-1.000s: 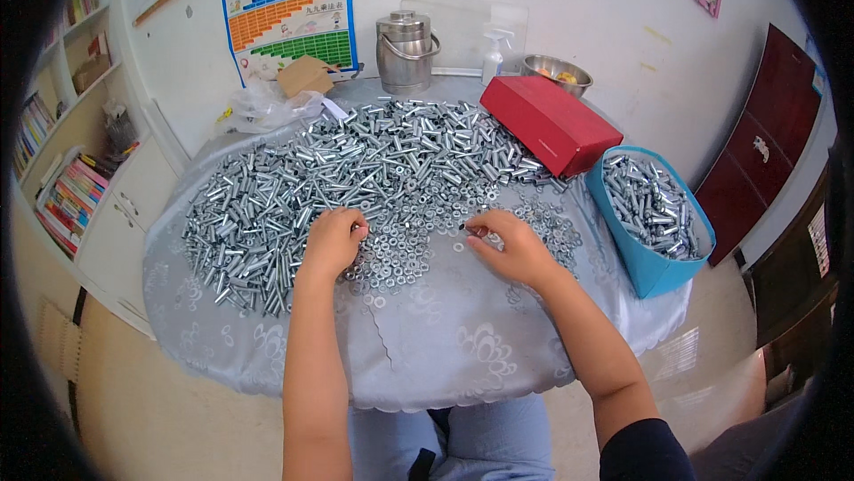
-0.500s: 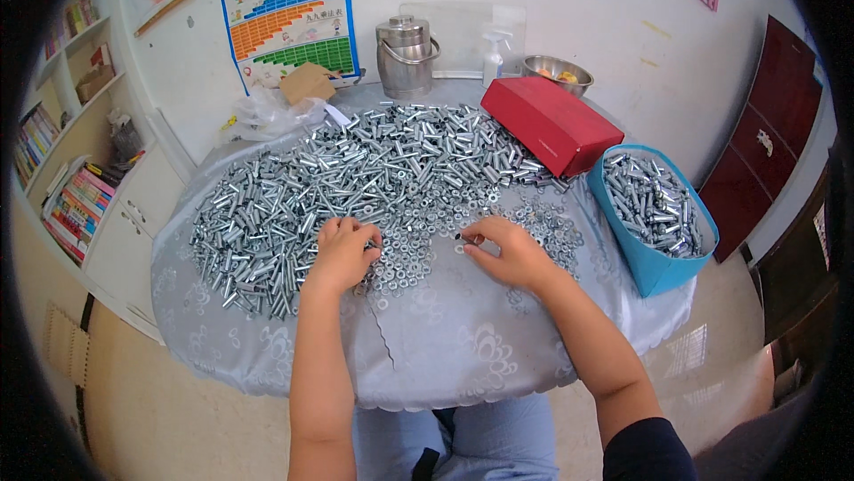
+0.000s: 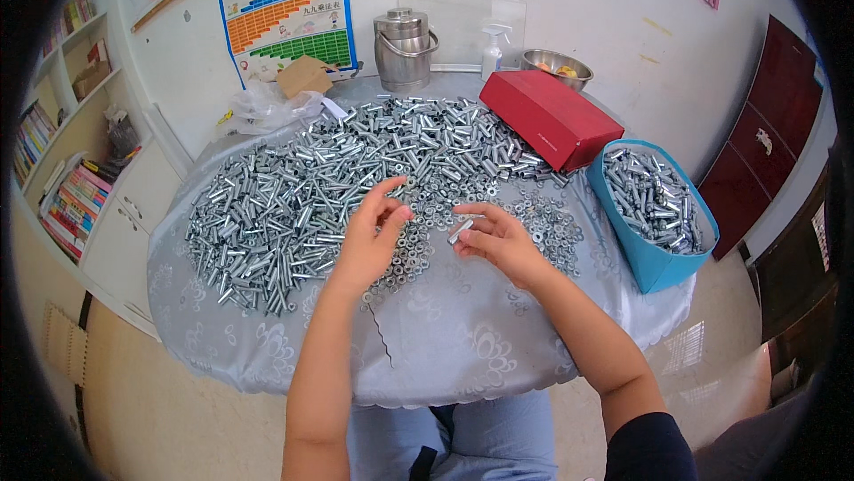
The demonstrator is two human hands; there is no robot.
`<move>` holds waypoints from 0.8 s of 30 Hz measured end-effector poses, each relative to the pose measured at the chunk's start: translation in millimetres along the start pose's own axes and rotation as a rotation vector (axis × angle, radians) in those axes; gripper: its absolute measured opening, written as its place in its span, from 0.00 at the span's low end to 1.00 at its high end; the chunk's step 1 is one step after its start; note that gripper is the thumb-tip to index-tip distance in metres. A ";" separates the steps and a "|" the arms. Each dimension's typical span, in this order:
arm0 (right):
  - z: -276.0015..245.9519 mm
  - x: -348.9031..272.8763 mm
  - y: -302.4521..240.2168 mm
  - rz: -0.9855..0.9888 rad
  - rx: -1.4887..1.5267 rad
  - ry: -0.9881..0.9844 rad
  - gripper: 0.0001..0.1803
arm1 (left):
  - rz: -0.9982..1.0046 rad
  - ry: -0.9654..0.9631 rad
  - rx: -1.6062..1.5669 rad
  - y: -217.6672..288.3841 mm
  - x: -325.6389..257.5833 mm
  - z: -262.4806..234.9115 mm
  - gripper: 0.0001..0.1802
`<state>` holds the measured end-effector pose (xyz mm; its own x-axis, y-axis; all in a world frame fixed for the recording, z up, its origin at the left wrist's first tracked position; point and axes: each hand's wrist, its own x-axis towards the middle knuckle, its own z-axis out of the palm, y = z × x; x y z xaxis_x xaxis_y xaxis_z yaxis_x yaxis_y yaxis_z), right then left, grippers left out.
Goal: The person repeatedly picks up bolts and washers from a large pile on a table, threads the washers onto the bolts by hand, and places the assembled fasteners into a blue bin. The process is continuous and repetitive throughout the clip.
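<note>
A big heap of short silver metal sleeves (image 3: pixel 267 205) covers much of the cloth-covered table. Hex nuts (image 3: pixel 414 241) lie in a patch at its near side, and flat washers (image 3: pixel 556 228) spread out to the right. My left hand (image 3: pixel 369 236) is above the nuts, thumb and forefinger apart; whether a small nut touches its fingertip is unclear. Between the thumb and fingers of my right hand (image 3: pixel 503 245) is one metal sleeve (image 3: pixel 460 231), tilted, just left of the washers. The two hands face each other with a gap between them.
At the right stands a blue fabric bin (image 3: pixel 658 272) filled with bolt-and-sleeve pieces. A red box (image 3: pixel 551 116) sits behind the washers. Further back are a steel pot (image 3: pixel 405 59), a spray bottle (image 3: pixel 492 54), a metal bowl (image 3: pixel 578 68) and a plastic bag (image 3: pixel 271 108).
My left hand has lifted away from the nuts, up and to the right, and its fingers have spread. My right hand has turned, so the sleeve in it now shows from the side.
</note>
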<state>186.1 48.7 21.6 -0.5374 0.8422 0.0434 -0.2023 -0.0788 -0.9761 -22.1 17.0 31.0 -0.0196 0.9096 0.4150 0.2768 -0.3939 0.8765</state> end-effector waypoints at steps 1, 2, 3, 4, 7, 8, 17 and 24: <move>0.1 1.1 1.5 -0.003 0.036 0.025 0.13 | 0.013 0.008 -0.075 1.6 -1.1 8.1 0.15; -0.3 2.6 3.7 -0.006 0.072 0.051 0.12 | 0.026 0.015 -0.151 2.3 -1.8 14.2 0.15; -0.8 3.8 5.5 -0.008 0.108 0.078 0.11 | 0.019 -0.006 -0.184 1.7 -0.9 17.6 0.16; -1.6 4.0 6.5 -0.010 0.120 0.073 0.11 | 0.002 0.005 -0.253 0.7 -1.4 21.7 0.16; -3.4 4.6 6.8 -0.012 0.156 0.064 0.09 | -0.028 0.058 -0.393 -6.1 -1.5 29.4 0.16; -3.1 4.6 6.2 -0.008 0.167 0.063 0.09 | -0.057 0.094 -0.434 -5.9 -1.5 30.7 0.15; 2.4 2.7 5.5 -0.003 0.201 0.087 0.09 | -0.135 0.157 -0.466 -16.2 -2.1 37.8 0.14; -6.1 3.9 -3.0 -0.157 0.064 0.272 0.11 | -0.148 0.131 -0.359 -8.7 -6.7 42.5 0.14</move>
<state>189.6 55.4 23.4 -0.2586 0.9577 0.1259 -0.3209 0.0377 -0.9464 16.4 20.0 10.2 -0.1624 0.9447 0.2848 -0.0911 -0.3018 0.9490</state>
